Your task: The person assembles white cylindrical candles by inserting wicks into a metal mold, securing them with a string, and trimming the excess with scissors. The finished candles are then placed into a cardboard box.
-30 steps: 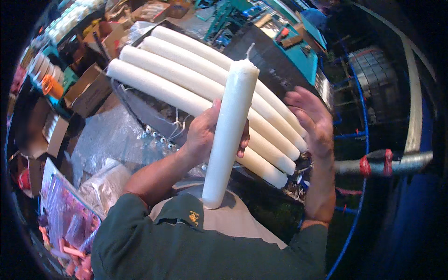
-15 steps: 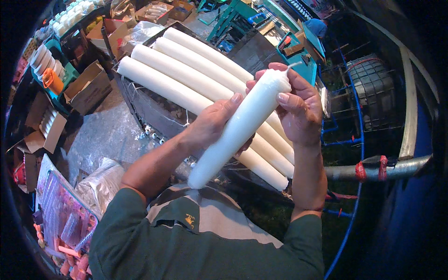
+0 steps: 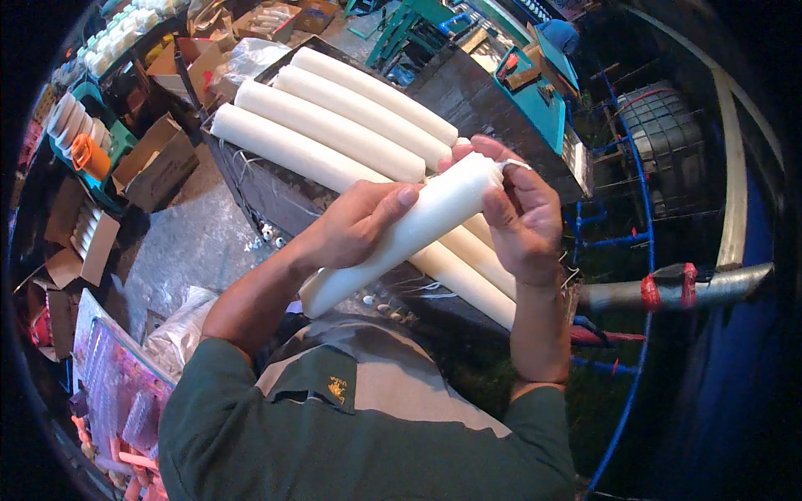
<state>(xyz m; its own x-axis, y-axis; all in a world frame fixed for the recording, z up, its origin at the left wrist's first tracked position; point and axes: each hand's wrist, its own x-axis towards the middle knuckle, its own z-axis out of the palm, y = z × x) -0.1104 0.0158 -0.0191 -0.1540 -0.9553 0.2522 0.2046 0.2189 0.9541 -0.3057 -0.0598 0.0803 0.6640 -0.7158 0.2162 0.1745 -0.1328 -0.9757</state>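
Observation:
A thick white pillar candle (image 3: 418,225) slants across the front of my body, its wick end up to the right and its plain base low to the left. My left hand (image 3: 361,225) is wrapped round the middle of it, thumb on top. At the wick end, my right hand (image 3: 522,213) holds the rough top edge, with thumb in front and fingers behind, close to the short white wick (image 3: 518,164). Beneath lie several long white candles (image 3: 334,134) side by side on a dark table (image 3: 251,188); my hands and the held candle hide parts of them.
Cardboard boxes (image 3: 156,163) stand on the floor at left, near an orange jug (image 3: 89,157). At lower left is a plastic-covered panel (image 3: 121,367) beside a white sack (image 3: 180,326). A metal pipe (image 3: 610,296) and blue tubing (image 3: 647,250) run along the right. A teal tray (image 3: 543,113) sits far right.
The held candle has moved a little down and left at its wick end and lies flatter. Both hands have moved with it, the right fingers now nearer the wick.

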